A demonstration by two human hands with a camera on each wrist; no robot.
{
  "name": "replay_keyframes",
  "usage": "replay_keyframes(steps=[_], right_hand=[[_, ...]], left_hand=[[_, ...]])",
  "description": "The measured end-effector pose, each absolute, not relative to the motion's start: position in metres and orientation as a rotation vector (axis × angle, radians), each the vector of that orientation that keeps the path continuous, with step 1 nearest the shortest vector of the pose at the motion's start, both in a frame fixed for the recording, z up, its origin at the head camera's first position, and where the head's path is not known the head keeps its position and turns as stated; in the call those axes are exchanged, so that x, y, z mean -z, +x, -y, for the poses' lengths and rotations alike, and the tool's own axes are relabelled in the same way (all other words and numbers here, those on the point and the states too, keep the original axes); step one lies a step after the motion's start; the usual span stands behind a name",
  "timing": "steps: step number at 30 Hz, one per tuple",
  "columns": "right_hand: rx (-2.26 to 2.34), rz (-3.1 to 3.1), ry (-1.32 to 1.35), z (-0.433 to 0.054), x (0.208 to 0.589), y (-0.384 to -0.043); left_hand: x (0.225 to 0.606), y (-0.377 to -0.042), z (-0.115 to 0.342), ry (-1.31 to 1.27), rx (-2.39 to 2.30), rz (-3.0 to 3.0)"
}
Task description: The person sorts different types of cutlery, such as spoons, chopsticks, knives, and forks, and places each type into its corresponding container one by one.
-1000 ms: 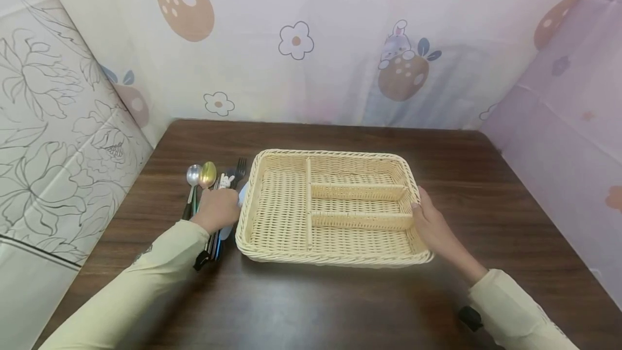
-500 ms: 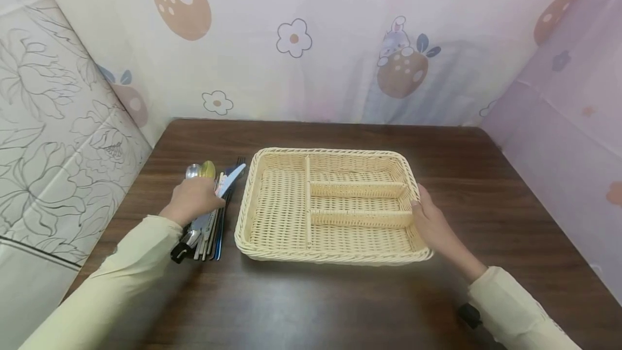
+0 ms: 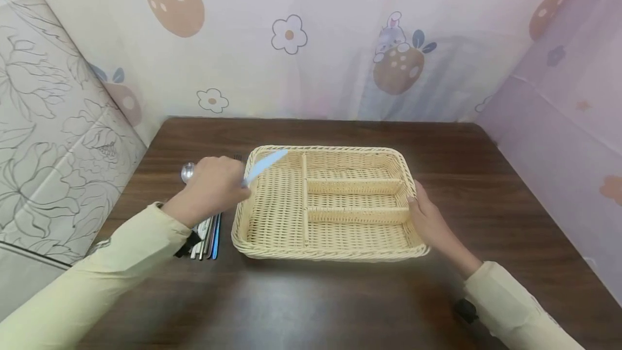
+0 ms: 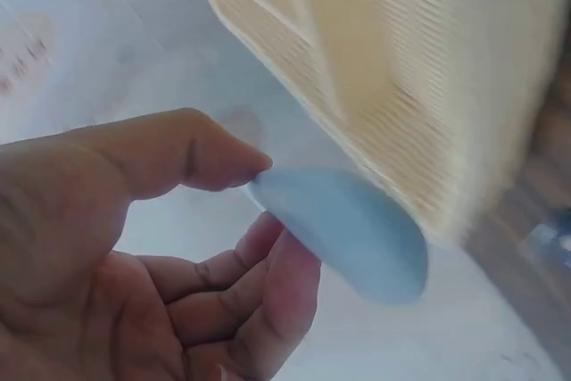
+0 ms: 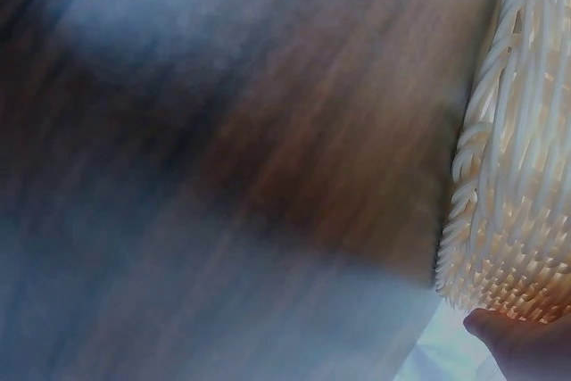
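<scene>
A pale blue knife with a rounded end (image 3: 266, 167) is pinched between thumb and fingertips of my left hand (image 3: 211, 188). In the head view its tip overlaps the back left corner of a cream woven basket (image 3: 330, 256). The left wrist view shows the knife (image 4: 352, 229) jutting from the thumb (image 4: 219, 162), with the blurred basket (image 4: 357, 60) beyond. My right hand (image 3: 430, 220) grips the basket's right end, its thumb over the rim. In the right wrist view only part of the right hand (image 5: 526, 341) shows beside the woven wall (image 5: 513, 176).
Several pieces of cutlery (image 3: 209, 242) lie left of the basket, partly under my left hand. A silver spoon (image 3: 187, 172) and fork tines (image 3: 237, 157) peek out. Dividers (image 3: 305, 204) split the basket into compartments. Patterned cloth (image 3: 330, 69) stands behind the dark wooden table (image 3: 301, 307).
The left hand first moved left over the cutlery, then came up and right with the knife toward the basket's left side. The right hand keeps its hold on the basket.
</scene>
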State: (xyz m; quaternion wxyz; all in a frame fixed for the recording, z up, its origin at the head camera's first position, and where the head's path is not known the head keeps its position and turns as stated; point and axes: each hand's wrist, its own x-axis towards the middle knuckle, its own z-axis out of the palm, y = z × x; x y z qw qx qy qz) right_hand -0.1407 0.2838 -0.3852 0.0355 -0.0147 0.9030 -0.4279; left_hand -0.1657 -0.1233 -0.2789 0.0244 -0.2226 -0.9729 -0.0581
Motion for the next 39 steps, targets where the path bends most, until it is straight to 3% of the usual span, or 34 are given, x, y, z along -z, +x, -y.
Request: replay_keyframes(steps=[9,17,28,39], right_hand=[[1.333,-2.767,-0.042,-0.283,0.383,-0.139],[1.347,-2.774,-0.028,-0.284,0.387,-0.139],[1.372,-2.774,-0.045,-0.283,0.39,-0.141],[1.342,-2.769,-0.014,-0.285,0.388,-0.143]], left_hand=[[0.271,-0.152,0.035,-1.177,0.143,2.814],[0.295,-0.154,-0.018,-1.477,0.012,2.837],[0.333,-0.156,-0.057,-1.609,-0.29,2.812],[0.341,-0.154,-0.075,-1.566,-0.43,2.759]])
